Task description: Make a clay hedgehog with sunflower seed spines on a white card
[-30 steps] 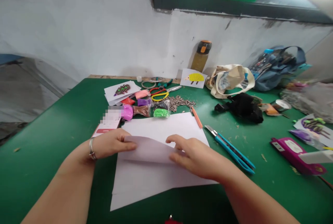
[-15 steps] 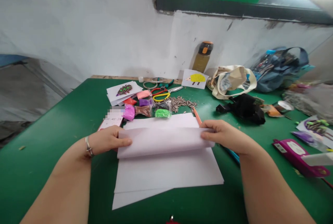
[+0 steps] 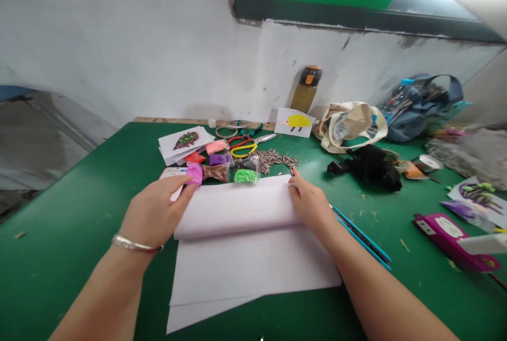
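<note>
paper (image 3: 233, 211) beside green lump (image 3: 244, 176) in bag (image 3: 255, 175)

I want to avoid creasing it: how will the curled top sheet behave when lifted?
Probably floppy: the top sheet bends over in a soft curl. Likely light, as it looks thin. It might crease if pinched hard, and could slide over the smooth-looking sheets beneath.
</note>
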Tool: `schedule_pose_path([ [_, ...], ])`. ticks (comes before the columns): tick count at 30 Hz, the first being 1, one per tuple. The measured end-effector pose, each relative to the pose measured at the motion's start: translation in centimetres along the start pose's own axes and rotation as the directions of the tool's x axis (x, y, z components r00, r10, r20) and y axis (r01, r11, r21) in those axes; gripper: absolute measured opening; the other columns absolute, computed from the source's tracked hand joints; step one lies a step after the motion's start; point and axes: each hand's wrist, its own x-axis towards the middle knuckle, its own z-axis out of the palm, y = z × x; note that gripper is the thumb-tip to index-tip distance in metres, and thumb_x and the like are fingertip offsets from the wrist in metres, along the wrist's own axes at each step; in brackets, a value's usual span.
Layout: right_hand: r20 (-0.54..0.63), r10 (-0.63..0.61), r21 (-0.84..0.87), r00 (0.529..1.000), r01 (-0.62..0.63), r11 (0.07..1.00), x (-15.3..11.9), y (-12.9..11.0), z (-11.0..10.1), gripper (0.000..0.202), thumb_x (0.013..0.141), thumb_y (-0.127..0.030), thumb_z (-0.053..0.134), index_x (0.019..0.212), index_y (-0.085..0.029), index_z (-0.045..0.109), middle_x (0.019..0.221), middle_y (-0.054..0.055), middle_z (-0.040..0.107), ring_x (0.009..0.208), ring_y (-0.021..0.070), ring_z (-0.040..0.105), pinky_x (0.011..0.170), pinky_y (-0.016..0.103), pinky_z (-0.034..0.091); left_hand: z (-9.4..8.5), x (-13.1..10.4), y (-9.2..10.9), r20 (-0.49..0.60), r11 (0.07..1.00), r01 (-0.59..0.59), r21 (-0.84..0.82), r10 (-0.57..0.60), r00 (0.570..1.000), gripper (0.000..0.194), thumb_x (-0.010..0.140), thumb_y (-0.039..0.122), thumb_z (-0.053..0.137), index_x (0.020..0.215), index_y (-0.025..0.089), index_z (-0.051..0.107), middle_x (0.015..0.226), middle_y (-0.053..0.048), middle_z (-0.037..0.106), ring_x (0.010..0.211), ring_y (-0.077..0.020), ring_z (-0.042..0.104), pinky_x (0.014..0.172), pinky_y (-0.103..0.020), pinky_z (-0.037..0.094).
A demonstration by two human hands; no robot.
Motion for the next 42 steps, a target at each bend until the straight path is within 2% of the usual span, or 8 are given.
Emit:
schedule_pose_path([
  [1,0.002,-0.013,-0.006,1.000,0.013,1.000,0.0,0.0,0.1,0.025,0.090,-0.027,0.034,0.094,-0.022,0.058,0.085,0.006,0.065,0.073,0.0193,0.058,0.064,0.026,0.037,0.6,-0.4,0.7,-0.107,0.992,-0.124,0.007,0.124,0.986,0.034,0.089,0.041,0.041,0.106,0.021,0.063,0.113,-0.007,0.064,0.114,-0.0292,0.053,0.097,-0.040,0.041],
  [2,0.010,-0.026,-0.011,1.000,0.026,1.000,0.0,-0.1,0.2,0.025,0.090,-0.027,0.033,0.094,-0.022,0.058,0.087,0.007,0.065,0.073,0.0193,0.058,0.064,0.026,0.037,1.3,-0.7,1.4,-0.113,0.965,-0.263,0.000,0.262,0.958,0.034,0.090,0.039,0.042,0.110,0.020,0.062,0.119,-0.008,0.062,0.120,-0.0292,0.049,0.104,-0.043,0.035],
  [6,0.027,-0.030,-0.023,0.999,0.031,0.999,0.1,-0.1,0.5,0.024,0.090,-0.025,0.033,0.093,-0.022,0.057,0.090,0.008,0.065,0.074,0.0191,0.058,0.066,0.026,0.037,5.0,-2.1,3.9,0.127,0.852,-0.524,-0.004,0.520,0.844,0.039,0.092,0.039,0.044,0.122,0.017,0.057,0.135,-0.012,0.052,0.130,-0.0310,0.038,0.108,-0.050,0.030],
  [10,0.018,-0.042,-0.042,0.999,0.042,0.998,0.2,0.0,0.8,0.025,0.091,-0.025,0.033,0.095,-0.022,0.057,0.087,0.008,0.065,0.077,0.0204,0.059,0.066,0.027,0.038,7.6,-2.8,4.9,0.360,0.862,-0.502,0.077,0.445,0.820,0.051,0.087,0.044,0.053,0.133,0.022,0.048,0.142,-0.013,0.044,0.134,-0.0352,0.031,0.107,-0.057,0.026],
  [14,0.008,-0.053,-0.061,0.999,0.053,0.997,0.3,0.2,1.1,0.025,0.092,-0.026,0.032,0.096,-0.023,0.057,0.086,0.007,0.065,0.080,0.0218,0.061,0.065,0.026,0.039,8.0,-3.0,5.1,0.439,0.884,-0.457,0.099,0.373,0.817,0.055,0.088,0.045,0.050,0.139,0.029,0.041,0.148,-0.010,0.036,0.138,-0.0349,0.024,0.109,-0.058,0.020],
  [21,-0.049,-0.083,-0.027,0.995,0.082,0.996,0.4,0.3,1.5,0.029,0.090,-0.023,0.035,0.109,-0.021,0.057,0.108,0.011,0.065,0.101,0.0258,0.061,0.072,0.030,0.045,8.0,-3.0,5.1,0.468,0.893,-0.440,0.095,0.350,0.811,0.054,0.090,0.045,0.046,0.141,0.028,0.038,0.150,-0.010,0.032,0.138,-0.0353,0.022,0.109,-0.059,0.016],
  [28,-0.048,-0.061,0.006,0.997,0.061,0.998,0.4,0.2,1.5,0.039,0.090,-0.023,0.035,0.128,-0.021,0.047,0.138,0.015,0.048,0.124,0.0274,0.048,0.086,0.037,0.047,8.0,-3.3,5.4,0.474,0.909,-0.406,0.097,0.316,0.822,0.054,0.089,0.044,0.047,0.140,0.028,0.039,0.150,-0.010,0.033,0.138,-0.0358,0.023,0.109,-0.060,0.016],
  [42,-0.049,-0.115,-0.011,0.992,0.115,0.993,0.3,0.0,1.5,0.039,0.091,-0.024,0.034,0.127,-0.022,0.048,0.123,0.012,0.058,0.131,0.0272,0.040,0.089,0.039,0.046,7.9,-3.6,5.6,0.472,0.922,-0.375,0.101,0.287,0.833,0.054,0.090,0.045,0.047,0.141,0.028,0.038,0.150,-0.011,0.032,0.139,-0.0362,0.021,0.108,-0.062,0.016],
])
